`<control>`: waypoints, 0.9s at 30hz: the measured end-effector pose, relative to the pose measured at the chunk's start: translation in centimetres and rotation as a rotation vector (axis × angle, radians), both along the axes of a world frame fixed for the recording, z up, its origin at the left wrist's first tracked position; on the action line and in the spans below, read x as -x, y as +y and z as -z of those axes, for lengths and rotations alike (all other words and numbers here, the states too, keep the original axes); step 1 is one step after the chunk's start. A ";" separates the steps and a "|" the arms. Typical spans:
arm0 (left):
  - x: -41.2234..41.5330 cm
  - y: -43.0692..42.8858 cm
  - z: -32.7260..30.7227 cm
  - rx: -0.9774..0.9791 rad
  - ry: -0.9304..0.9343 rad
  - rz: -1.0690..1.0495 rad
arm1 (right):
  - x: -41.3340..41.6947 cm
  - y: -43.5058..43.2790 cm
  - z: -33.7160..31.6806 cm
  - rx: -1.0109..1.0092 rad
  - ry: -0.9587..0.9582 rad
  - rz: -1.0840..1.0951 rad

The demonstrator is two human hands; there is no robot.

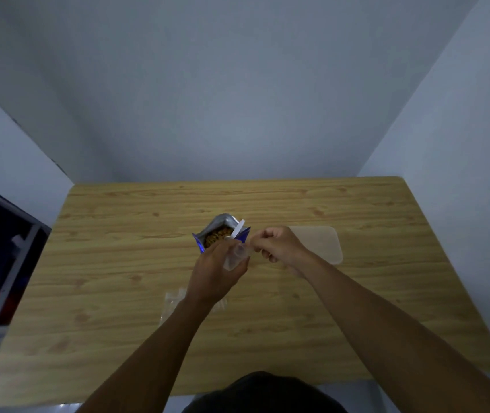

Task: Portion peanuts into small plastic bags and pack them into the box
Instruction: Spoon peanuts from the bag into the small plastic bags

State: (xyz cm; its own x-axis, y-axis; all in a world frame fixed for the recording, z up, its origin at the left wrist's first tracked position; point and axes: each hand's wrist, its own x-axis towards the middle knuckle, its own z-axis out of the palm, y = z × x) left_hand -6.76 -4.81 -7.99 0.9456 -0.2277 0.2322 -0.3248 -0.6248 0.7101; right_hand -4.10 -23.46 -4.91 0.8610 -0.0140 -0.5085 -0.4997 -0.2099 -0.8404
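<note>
Head view, looking down, table (118, 263) near

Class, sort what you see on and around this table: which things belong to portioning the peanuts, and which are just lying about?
Belongs to the job:
- open peanut pouch
- white scoop standing in it
- small clear bag, held by left hand and right hand
- spare clear bags
- translucent box

Just lying about:
- white shelf frame left of the table
</note>
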 end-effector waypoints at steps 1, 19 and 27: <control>0.0 0.4 -0.1 0.029 -0.002 -0.023 | -0.2 0.3 0.0 -0.008 -0.035 0.051; -3.0 9.8 1.6 0.035 0.103 -0.015 | -3.5 4.0 1.7 0.505 -0.468 0.109; -3.1 10.0 1.7 0.058 0.107 0.018 | -2.9 5.3 1.8 0.405 -0.332 0.145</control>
